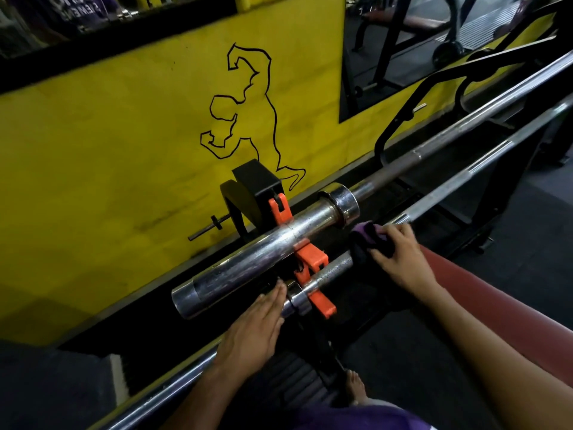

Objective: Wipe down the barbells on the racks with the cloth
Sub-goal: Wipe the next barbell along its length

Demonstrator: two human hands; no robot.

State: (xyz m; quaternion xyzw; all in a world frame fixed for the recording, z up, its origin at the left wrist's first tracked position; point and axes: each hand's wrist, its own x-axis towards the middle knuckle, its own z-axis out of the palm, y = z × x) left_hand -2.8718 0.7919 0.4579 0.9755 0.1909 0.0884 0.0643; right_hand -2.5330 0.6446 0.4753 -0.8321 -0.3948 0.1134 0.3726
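**Barbell Wipe-Down: Cloth on Near Bar**

A yellow wall (108, 150) with a black outline figure (248, 110) fills the upper left of the frame. Two barbells run diagonally from lower left to upper right. The far barbell (266, 252) shows a thick chrome sleeve at centre frame. The near barbell (328, 268) lies just beside it, lower in the frame. A red padded bench (496, 305) occupies the lower right. Orange collar clamps (310, 265) sit on both bars at centre. The left hand (254, 330) rests flat, fingers straight, against the near bar's collar. The right hand (400, 259) grips a dark purple cloth (366, 240), fingers curled over it, on the near bar's shaft.
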